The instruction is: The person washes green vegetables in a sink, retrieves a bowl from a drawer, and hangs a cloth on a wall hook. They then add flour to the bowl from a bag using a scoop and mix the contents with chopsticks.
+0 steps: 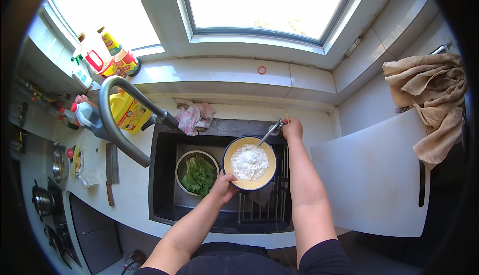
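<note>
We note a broad grey cleaver with a brown wooden handle (112, 165) lying on the white counter (135, 190). We record a yellow plastic jug (122, 108), a crumpled pink-and-white cloth (194, 117) and, on the tiled ledge, a thin red ring (258, 70). We find a rumpled brown cloth (424, 85) overlapping a large white board (369, 175).

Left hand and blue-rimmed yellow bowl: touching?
Touching. Head view shows it: the left hand grips the near-left side of the blue-rimmed yellow bowl, thumb over the rim.
</note>
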Tool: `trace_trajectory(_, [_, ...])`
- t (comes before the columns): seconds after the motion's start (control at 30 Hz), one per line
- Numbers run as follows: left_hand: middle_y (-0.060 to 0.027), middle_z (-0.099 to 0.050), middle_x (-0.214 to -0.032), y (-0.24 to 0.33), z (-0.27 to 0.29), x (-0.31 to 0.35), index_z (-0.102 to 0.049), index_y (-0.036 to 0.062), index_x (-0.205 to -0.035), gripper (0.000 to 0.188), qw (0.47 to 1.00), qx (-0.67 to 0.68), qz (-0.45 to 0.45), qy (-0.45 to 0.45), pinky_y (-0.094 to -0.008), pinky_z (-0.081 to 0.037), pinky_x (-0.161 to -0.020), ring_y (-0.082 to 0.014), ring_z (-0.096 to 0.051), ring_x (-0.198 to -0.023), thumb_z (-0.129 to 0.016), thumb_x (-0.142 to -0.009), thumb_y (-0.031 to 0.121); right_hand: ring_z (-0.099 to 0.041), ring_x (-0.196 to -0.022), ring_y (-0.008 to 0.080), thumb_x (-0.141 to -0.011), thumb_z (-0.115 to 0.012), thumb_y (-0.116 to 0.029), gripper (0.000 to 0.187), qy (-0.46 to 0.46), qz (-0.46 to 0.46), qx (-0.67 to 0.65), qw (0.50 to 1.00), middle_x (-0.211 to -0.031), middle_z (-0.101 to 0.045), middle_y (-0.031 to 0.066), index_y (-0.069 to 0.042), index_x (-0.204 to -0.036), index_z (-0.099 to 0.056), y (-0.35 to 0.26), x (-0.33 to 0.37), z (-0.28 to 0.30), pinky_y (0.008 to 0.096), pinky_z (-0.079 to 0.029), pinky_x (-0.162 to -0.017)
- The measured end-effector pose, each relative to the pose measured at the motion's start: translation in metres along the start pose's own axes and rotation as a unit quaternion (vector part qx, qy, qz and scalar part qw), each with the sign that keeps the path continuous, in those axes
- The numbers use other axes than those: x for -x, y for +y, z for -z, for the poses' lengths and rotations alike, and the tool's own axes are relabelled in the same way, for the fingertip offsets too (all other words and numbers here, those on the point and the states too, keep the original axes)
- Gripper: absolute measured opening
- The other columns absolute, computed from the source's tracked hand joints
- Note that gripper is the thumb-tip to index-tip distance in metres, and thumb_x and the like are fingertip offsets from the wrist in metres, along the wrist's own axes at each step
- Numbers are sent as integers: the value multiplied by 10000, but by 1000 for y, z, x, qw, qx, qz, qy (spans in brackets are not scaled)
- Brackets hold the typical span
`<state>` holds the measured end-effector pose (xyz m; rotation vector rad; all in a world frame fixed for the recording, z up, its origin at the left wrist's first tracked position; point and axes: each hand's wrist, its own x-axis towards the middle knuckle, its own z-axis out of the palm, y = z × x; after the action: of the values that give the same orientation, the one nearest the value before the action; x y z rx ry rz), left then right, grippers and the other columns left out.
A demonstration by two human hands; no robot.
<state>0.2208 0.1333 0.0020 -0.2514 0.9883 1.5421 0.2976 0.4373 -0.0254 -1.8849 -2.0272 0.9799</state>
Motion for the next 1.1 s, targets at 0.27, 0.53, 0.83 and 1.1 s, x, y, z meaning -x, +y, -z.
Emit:
trace_trajectory(0.27, [-115,-499,-1294,-3,14,5,-337,117,-1342,667,1000,-5,-18,20,-498,-482,-881,-301,-538,-1154,-469,-700,-8,-651,-942,325,-673,-778,-173,268,-12,-52,75,996,-955,-692,148,-84,-912,-697,-34,19,22,411,-510,-813])
trace_trajectory(0.53, [-148,-522,-1295,-5,29,29,-395,26,-1336,644,998,23,-55,-14,-453,-424,-996,-304,-519,-1192,-479,-697,12,-645,-864,303,-733,-727,-243,275,51,34,-43,997,-928,-676,169,-28,-898,-677,-3,30,30,390,-516,-766])
trace_trajectory(0.83, [-209,-496,-1327,33,59,124,-393,-34,-1338,590,991,127,-20,-23,-455,-355,-1071,-344,-496,-1217,-479,-807,209,-483,-467,88,-936,-371,-319,409,-83,200,-366,905,-645,-557,51,-22,-770,-598,-45,285,162,224,-424,-438])
trace_trajectory(1.1, [-149,-482,-1359,49,93,179,-387,39,-1368,616,977,154,-95,-110,-432,-338,-1079,-303,-455,-1261,-472,-939,473,-654,-679,207,-824,-647,-53,105,-133,454,-180,863,-800,-673,142,14,-884,-701,-92,414,72,287,-514,-613])
